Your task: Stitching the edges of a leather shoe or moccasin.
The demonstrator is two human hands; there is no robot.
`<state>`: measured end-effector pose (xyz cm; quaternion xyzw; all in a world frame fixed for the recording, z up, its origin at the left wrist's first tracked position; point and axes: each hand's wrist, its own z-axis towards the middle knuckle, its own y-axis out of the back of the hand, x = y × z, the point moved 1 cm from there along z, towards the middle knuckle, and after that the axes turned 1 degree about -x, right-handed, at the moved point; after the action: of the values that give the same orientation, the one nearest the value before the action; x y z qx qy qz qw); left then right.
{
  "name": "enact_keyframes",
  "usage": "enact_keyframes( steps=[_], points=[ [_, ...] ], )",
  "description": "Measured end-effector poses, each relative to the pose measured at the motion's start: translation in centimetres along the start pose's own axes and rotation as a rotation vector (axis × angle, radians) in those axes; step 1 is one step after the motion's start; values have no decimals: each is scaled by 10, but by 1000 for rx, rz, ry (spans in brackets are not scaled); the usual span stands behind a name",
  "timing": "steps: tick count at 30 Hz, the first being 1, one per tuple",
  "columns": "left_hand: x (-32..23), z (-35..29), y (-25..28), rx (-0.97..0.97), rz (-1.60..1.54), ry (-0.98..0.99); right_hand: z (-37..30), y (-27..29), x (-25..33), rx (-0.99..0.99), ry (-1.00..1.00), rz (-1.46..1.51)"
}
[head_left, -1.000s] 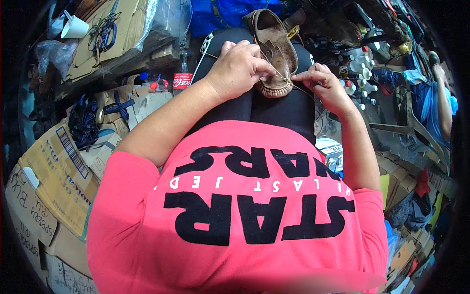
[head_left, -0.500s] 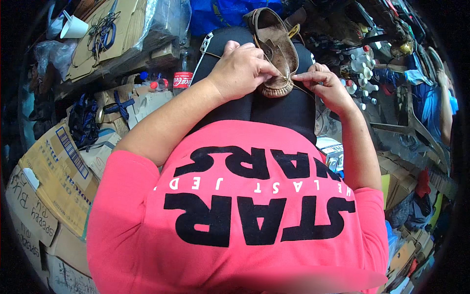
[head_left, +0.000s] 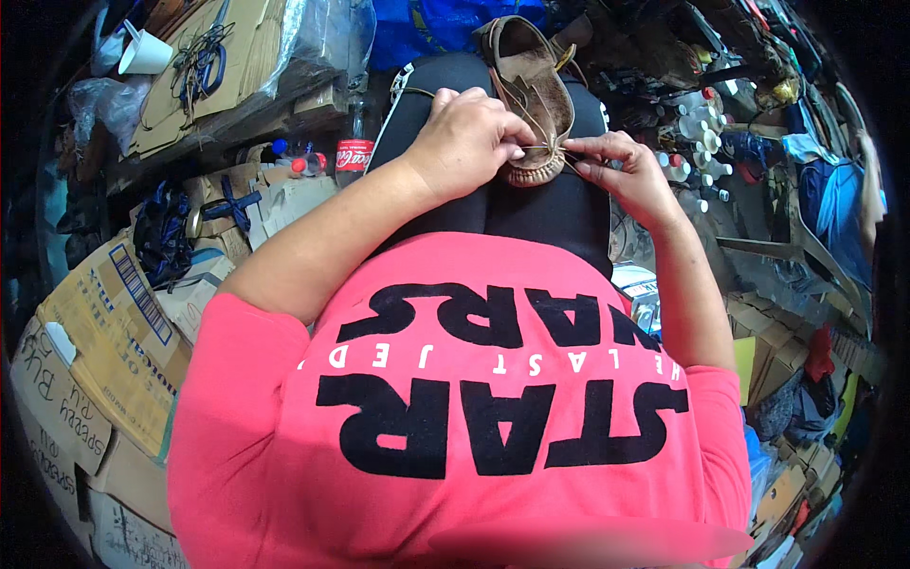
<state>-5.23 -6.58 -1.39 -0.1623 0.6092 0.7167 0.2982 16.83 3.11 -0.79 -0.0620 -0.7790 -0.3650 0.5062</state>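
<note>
Worn brown leather shoe (head_left: 533,95) laid sole-down on the black-trousered lap (head_left: 531,209), opening up, thin lace (head_left: 542,148) drawn across its near end.

Tan cardboard boxes (head_left: 104,332), left side

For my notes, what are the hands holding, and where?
A brown leather shoe on the lap: left hand grips its near end, right hand pinches its lace.

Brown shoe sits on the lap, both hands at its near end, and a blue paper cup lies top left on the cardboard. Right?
Not quite. The head view shows the paper cup is white, not blue. The rest holds: the brown shoe sits on the lap, with the left hand and right hand at its near end.
</note>
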Motion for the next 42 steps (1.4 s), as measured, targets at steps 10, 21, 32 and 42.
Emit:
enact_keyframes(
  steps=[10, 21, 32, 42],
  points=[
    [-9, 21, -7, 97, -74, 239, 14, -4, 9, 55, -225, 341],
    [-5, 15, 10, 106, 161, -174, 9, 8, 4, -50, 73, -67],
    [-12, 16, -3, 213, -64, 43, -33, 18, -2, -86, 36, -19],
    [-18, 21, -3, 193, 74, -144, 9, 44, 21, -336, 237, -485]
  ],
)
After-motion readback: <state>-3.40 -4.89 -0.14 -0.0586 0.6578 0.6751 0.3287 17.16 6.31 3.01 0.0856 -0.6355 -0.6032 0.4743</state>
